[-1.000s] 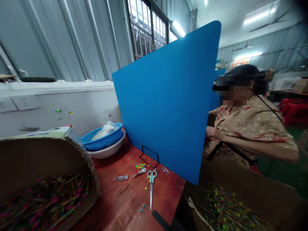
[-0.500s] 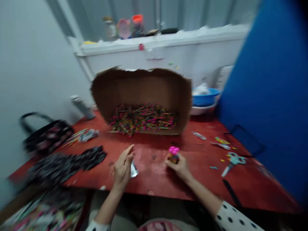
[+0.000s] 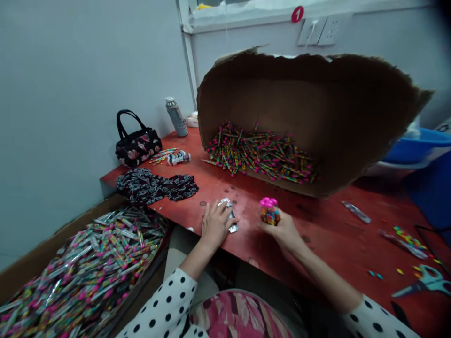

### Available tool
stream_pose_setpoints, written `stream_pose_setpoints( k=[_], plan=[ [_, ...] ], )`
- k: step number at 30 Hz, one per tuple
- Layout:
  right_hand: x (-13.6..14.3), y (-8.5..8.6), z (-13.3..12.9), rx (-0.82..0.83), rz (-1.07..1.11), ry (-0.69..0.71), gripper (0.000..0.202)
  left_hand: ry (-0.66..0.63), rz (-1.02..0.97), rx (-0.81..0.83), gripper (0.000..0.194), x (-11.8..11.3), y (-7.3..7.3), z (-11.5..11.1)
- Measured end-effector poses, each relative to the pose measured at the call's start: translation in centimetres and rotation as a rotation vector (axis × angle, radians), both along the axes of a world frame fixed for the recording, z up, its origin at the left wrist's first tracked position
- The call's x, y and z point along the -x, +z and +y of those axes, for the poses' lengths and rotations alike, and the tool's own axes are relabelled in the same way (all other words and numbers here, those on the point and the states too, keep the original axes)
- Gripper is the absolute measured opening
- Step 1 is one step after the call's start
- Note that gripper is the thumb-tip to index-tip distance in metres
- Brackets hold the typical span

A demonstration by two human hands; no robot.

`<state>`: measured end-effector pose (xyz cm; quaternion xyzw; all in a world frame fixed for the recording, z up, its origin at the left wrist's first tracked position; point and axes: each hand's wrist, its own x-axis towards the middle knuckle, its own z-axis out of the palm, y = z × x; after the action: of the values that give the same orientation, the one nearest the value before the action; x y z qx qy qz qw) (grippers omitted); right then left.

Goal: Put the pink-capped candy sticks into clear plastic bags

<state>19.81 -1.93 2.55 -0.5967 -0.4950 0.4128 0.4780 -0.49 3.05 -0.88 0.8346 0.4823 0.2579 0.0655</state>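
Observation:
My right hand (image 3: 283,229) is closed around a bundle of colourful pencils (image 3: 269,216), held upright with bright pink tips on top. My left hand (image 3: 215,224) lies over a small silvery-white packet (image 3: 232,228) on the red table (image 3: 197,213), its fingers spread and touching it. The packet's middle is partly hidden under the fingers. Beyond both hands, a cardboard box (image 3: 303,101) on its side holds a heap of similar pink-tipped pencils (image 3: 260,152).
At lower left, a carton (image 3: 45,244) is full of pencils in clear sleeves. A patterned cloth (image 3: 155,185), a handbag (image 3: 139,146) and a flask (image 3: 176,117) stand left. Scissors (image 3: 424,280), small coloured pieces (image 3: 408,238) and a blue basin (image 3: 419,145) are right.
The view has swung left and down, bringing the carton of sleeved pencils fully in. My left hand has come down from above the table onto the packet. My right hand still holds the pencils.

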Motion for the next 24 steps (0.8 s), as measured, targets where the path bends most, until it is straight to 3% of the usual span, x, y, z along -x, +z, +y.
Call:
stream_pose_setpoints(
  k=[3, 8, 12, 16, 19, 21, 24],
  plan=[
    [1.3, 0.3, 1.5, 0.016, 0.018, 0.055, 0.023, 0.029, -0.05, 0.019, 0.014, -0.5, -0.6, -0.2],
    [3.2, -0.7, 3.6, 0.178, 0.194, 0.1, 0.024, 0.077, -0.135, -0.069, 0.017, -0.3, -0.9, -0.8],
    [4.3, -1.3, 4.8, 0.351, 0.435, 0.148, 0.023, 0.006, -0.174, -0.179, 0.02, 0.1, -0.5, -0.9],
    [4.7, -1.1, 5.6, 0.404, 0.52, 0.174, 0.019, -0.073, -0.241, -0.186, 0.023, 0.3, -0.3, -0.8],
    [4.7, -0.3, 6.0, 0.335, 0.522, 0.106, 0.02, -0.024, -0.426, -0.035, 0.035, 0.4, 0.3, -0.9],
    [4.7, 0.3, 6.2, 0.288, 0.51, 0.069, 0.022, 0.049, -0.598, 0.18, 0.042, 0.4, 1.0, -0.9],
    [4.7, 0.9, 6.3, 0.274, 0.496, 0.074, 0.025, 0.047, -0.762, 0.554, 0.034, 0.3, 1.8, -0.8]
  ],
)
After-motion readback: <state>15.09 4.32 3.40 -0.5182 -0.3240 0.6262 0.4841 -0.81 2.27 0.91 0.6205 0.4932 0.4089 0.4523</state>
